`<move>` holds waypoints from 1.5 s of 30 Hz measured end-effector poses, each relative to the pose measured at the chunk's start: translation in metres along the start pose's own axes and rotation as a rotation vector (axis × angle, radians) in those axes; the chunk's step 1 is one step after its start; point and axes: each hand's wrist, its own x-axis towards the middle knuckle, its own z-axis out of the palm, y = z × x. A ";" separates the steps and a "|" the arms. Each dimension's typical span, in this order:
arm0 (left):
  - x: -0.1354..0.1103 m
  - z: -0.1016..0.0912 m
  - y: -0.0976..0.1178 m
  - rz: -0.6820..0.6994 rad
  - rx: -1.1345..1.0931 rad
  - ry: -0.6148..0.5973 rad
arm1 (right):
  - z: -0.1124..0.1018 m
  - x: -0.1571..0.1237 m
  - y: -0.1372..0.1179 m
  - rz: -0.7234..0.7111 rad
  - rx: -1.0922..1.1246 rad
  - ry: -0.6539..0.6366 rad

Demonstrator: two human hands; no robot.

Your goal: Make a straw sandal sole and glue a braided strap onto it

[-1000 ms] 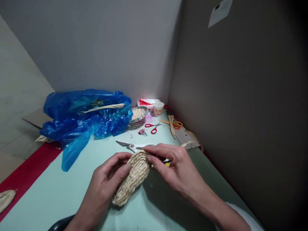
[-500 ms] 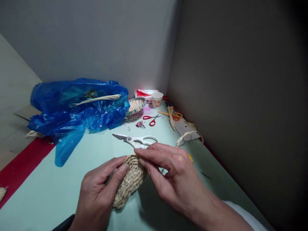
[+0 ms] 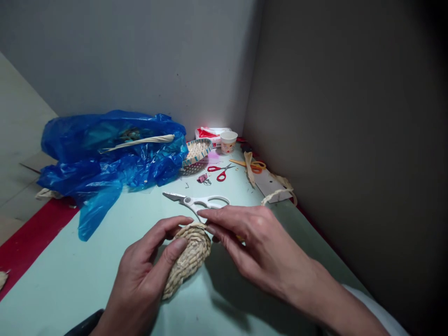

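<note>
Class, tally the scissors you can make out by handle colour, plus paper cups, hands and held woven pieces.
White-handled scissors: 1
Red-handled scissors: 1
Orange-handled scissors: 1
Paper cup: 1
Left hand, right hand: 2
Woven piece: 1
Total: 7

In the head view, I see the person's left hand (image 3: 142,268) holding an oval, coiled piece of pale braided plant fibre (image 3: 191,256), thumb on its face, and the right hand (image 3: 259,242) with thumb and index finger at its upper right rim. Just beyond, on a pale green tabletop (image 3: 87,284), I note white-handled scissors with grey blades (image 3: 189,201); farther back, a crumpled blue plastic bag (image 3: 150,163), small red-handled scissors (image 3: 221,176) and a patterned white cup (image 3: 228,143).
</note>
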 end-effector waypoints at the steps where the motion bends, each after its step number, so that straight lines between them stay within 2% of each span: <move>1: 0.000 0.000 -0.001 -0.011 -0.007 -0.007 | -0.003 -0.001 0.002 -0.018 -0.019 0.000; 5: -0.001 0.000 0.000 -0.038 -0.011 -0.027 | -0.011 -0.003 0.003 -0.067 -0.074 -0.008; 11: -0.003 0.005 0.012 -0.092 0.057 0.101 | -0.018 -0.004 -0.001 -0.132 -0.139 -0.066; 15: -0.003 0.007 0.013 -0.113 0.036 0.118 | -0.022 -0.002 0.000 -0.172 -0.158 -0.110; 22: 0.002 -0.001 0.004 -0.212 -0.080 -0.026 | -0.020 0.001 0.004 -0.208 -0.226 -0.136; 24: 0.004 -0.001 0.003 -0.249 -0.165 -0.008 | -0.016 0.002 0.006 -0.222 -0.247 -0.123; 26: 0.007 0.000 0.003 -0.279 -0.261 0.040 | -0.010 0.003 0.006 -0.253 -0.268 -0.061; 29: 0.011 0.004 0.004 -0.286 -0.468 0.107 | 0.001 0.003 0.004 -0.299 -0.254 0.186; 31: 0.014 0.006 0.006 -0.283 -0.599 0.134 | 0.009 0.002 0.002 -0.257 -0.185 0.322; 32: 0.015 0.006 0.006 -0.288 -0.646 0.145 | 0.013 0.001 0.001 -0.200 -0.135 0.333; 34: 0.017 0.007 0.008 -0.291 -0.713 0.167 | 0.021 0.002 -0.002 -0.018 -0.026 0.230; 36: 0.017 0.007 0.010 -0.276 -0.765 0.175 | 0.027 0.003 -0.006 0.150 0.086 0.024; 38: 0.015 0.008 0.011 -0.261 -0.795 0.176 | 0.031 0.004 -0.009 0.221 0.204 -0.142; 41: 0.011 0.011 0.013 -0.267 -0.788 0.187 | 0.036 0.005 -0.011 0.231 0.366 -0.209; 45: 0.007 0.013 0.012 -0.326 -0.779 0.170 | 0.045 0.005 -0.007 0.328 0.598 -0.238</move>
